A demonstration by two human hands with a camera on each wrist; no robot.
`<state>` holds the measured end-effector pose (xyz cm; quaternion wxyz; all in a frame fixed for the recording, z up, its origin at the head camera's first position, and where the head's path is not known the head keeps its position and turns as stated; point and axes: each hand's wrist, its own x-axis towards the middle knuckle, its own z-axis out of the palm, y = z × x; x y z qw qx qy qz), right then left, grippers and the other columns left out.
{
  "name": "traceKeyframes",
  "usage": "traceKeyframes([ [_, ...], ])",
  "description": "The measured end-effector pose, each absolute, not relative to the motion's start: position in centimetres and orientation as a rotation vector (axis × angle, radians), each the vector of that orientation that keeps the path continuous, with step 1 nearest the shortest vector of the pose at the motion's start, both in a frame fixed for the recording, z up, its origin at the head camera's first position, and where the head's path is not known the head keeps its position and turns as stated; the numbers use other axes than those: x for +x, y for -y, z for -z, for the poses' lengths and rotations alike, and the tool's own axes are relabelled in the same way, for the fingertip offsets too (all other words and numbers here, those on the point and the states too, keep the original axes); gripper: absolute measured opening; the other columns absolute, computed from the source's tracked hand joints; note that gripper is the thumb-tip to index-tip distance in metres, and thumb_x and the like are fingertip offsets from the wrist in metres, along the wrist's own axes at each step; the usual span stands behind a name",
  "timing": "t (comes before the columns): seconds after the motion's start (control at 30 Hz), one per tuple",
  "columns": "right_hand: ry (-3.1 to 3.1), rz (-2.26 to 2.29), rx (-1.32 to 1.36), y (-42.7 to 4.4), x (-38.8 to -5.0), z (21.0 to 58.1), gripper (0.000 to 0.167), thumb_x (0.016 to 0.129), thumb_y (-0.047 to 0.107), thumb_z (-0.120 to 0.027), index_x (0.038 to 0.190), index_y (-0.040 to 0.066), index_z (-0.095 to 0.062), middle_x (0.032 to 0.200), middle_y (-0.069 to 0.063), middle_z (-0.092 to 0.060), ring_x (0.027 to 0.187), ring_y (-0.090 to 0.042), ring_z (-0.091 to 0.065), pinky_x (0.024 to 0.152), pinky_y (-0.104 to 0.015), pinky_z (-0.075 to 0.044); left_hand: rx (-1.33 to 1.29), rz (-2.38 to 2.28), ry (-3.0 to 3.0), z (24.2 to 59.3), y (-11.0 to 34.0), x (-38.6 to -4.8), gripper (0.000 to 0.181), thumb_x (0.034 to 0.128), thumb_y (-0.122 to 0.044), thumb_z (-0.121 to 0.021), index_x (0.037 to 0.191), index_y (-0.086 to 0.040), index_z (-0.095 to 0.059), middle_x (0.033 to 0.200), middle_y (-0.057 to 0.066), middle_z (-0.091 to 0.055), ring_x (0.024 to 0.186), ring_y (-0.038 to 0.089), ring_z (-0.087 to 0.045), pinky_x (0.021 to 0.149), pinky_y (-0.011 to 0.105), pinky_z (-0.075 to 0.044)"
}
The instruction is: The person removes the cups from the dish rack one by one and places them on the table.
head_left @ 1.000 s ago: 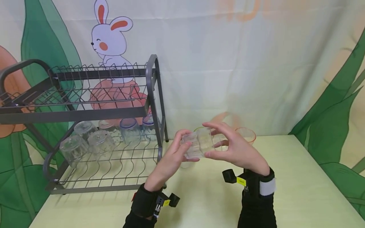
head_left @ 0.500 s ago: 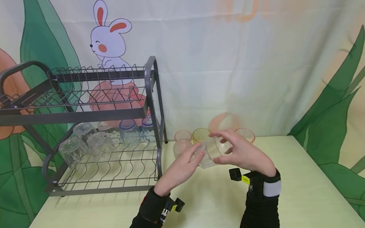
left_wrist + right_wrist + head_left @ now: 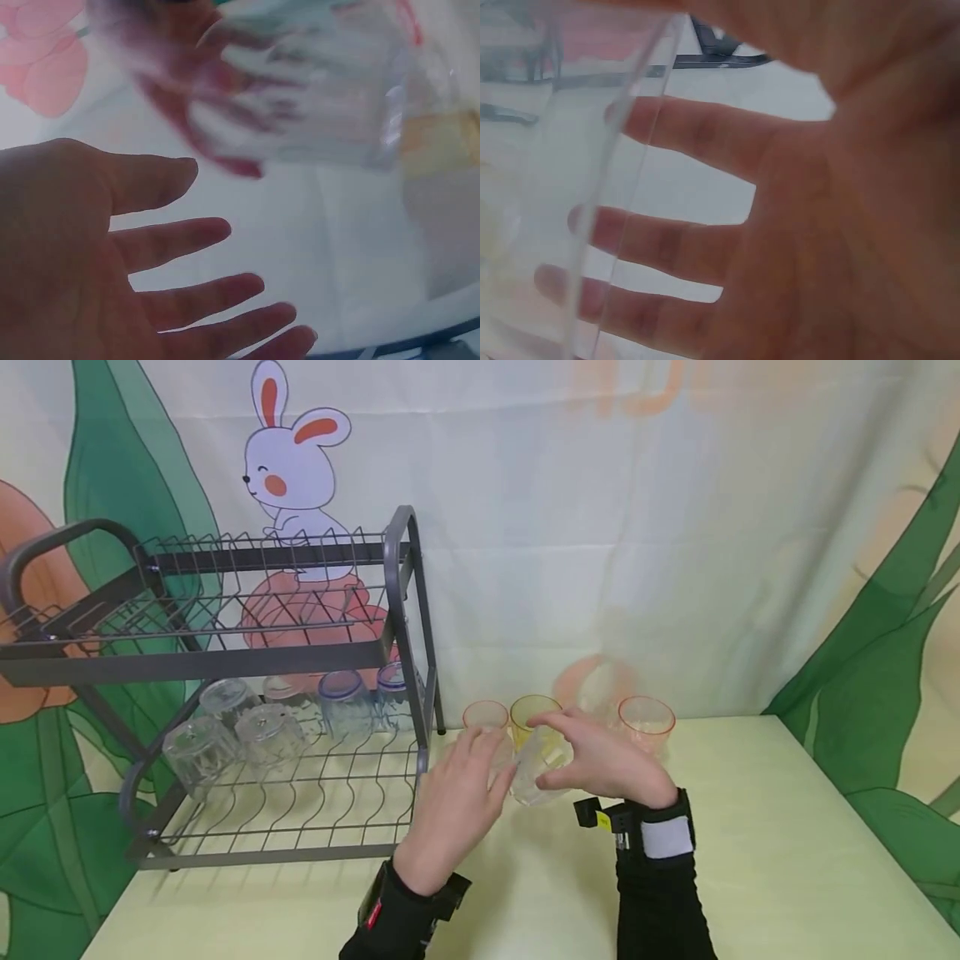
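Observation:
My right hand (image 3: pixel 603 760) grips a clear glass (image 3: pixel 531 768) by its rim end, tilted on its side above the table. In the right wrist view the fingers (image 3: pixel 675 247) of that hand lie around the glass wall (image 3: pixel 562 187). Just left of the glass, my left hand (image 3: pixel 456 806) has its fingers extended. The left wrist view shows this hand (image 3: pixel 150 255) spread, with nothing in it, and the glass (image 3: pixel 330 97) beyond it in the other hand.
On the left stands a two-tier dark rack (image 3: pixel 300 860) with several upturned glasses (image 3: pixel 270 739) on its lower tier. Behind my hands are a pink-rimmed glass (image 3: pixel 486 717), a yellow glass (image 3: pixel 534 714) and a red-rimmed glass (image 3: pixel 647 722). A printed curtain (image 3: pixel 675 568) hangs at the back.
My left hand has let go of the clear glass and turned, its fingers straighter. My right hand still grips the glass, having moved right and then back left.

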<state>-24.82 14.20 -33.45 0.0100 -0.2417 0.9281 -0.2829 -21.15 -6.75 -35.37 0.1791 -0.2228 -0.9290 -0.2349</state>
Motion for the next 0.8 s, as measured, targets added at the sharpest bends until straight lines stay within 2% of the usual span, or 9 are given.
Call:
traceKeyframes([
  [0.07, -2.894, 0.851, -0.726, -13.6, -25.1, 33.7, 0.068, 0.079, 0.026, -0.079, 0.141, 0.016, -0.051, 0.141, -0.011, -0.047, 0.119, -0.029, -0.053, 0.093, -0.044, -0.047, -0.529, 0.612, 2.587, 34.7, 7.9, -20.6, 0.037, 0.0965, -0.033, -0.063, 0.128, -0.014, -0.062, 0.122, 0.01, -0.061, 0.094, 0.031, -0.065, 0.06, 0.046, -0.055],
  [0.2, -2.891, 0.787, -0.635, -12.9, -25.5, 34.2, 0.071, 0.079, 0.024, -0.079, 0.142, 0.013, -0.049, 0.142, -0.015, -0.046, 0.117, -0.028, -0.054, 0.091, -0.042, -0.049, -0.388, 0.607, 2.6, 33.7, 10.7, -20.0, 0.035, 0.0974, -0.036, -0.061, 0.125, -0.015, -0.066, 0.115, 0.008, -0.066, 0.087, 0.03, -0.067, 0.054, 0.041, -0.051],
  [0.37, -2.901, 0.733, -0.569, -12.6, -26.5, 35.1, 0.072, 0.078, 0.021, -0.08, 0.142, 0.01, -0.049, 0.139, -0.017, -0.049, 0.121, -0.031, -0.051, 0.093, -0.045, -0.047, -0.291, 0.569, 2.576, 33.2, 14.7, -20.6, 0.032, 0.098, -0.032, -0.06, 0.117, -0.009, -0.069, 0.106, 0.012, -0.069, 0.075, 0.032, -0.065, 0.042, 0.035, -0.043],
  [0.43, -2.909, 0.708, -0.539, -12.3, -26.9, 35.6, 0.071, 0.077, 0.02, -0.08, 0.141, 0.01, -0.05, 0.138, -0.018, -0.049, 0.121, -0.033, -0.051, 0.092, -0.045, -0.048, -0.265, 0.512, 2.528, 33.2, 16.3, -21.2, 0.031, 0.0978, -0.03, -0.061, 0.115, -0.006, -0.069, 0.101, 0.014, -0.07, 0.066, 0.031, -0.063, 0.038, 0.033, -0.038],
  [0.53, -2.926, 0.673, -0.482, -11.7, -27.4, 36.4, 0.071, 0.076, 0.019, -0.08, 0.14, 0.012, -0.051, 0.136, -0.02, -0.047, 0.116, -0.033, -0.052, 0.082, -0.042, -0.051, -0.222, 0.437, 2.469, 33.4, 18.6, -21.9, 0.029, 0.0971, -0.026, -0.062, 0.114, -0.003, -0.069, 0.093, 0.017, -0.068, 0.049, 0.027, -0.05, 0.034, 0.031, -0.026],
  [0.67, -2.948, 0.658, -0.441, -10.9, -27.9, 36.9, 0.07, 0.076, 0.017, -0.079, 0.14, 0.012, -0.051, 0.134, -0.021, -0.047, 0.112, -0.035, -0.051, 0.073, -0.039, -0.052, -0.183, 0.385, 2.444, 33.6, 21.2, -22.7, 0.027, 0.0973, -0.022, -0.061, 0.114, -0.002, -0.067, 0.088, 0.019, -0.063, 0.046, 0.026, -0.041, 0.036, 0.033, -0.019],
  [0.8, -2.969, 0.618, -0.438, -10.9, -28.4, 36.9, 0.071, 0.076, 0.017, -0.078, 0.141, 0.012, -0.051, 0.134, -0.023, -0.047, 0.115, -0.04, -0.049, 0.074, -0.044, -0.053, -0.171, 0.354, 2.466, 33.2, 23.1, -24.0, 0.029, 0.0986, -0.019, -0.059, 0.12, 0.0, -0.064, 0.095, 0.022, -0.059, 0.059, 0.033, -0.047, 0.039, 0.038, -0.024],
])
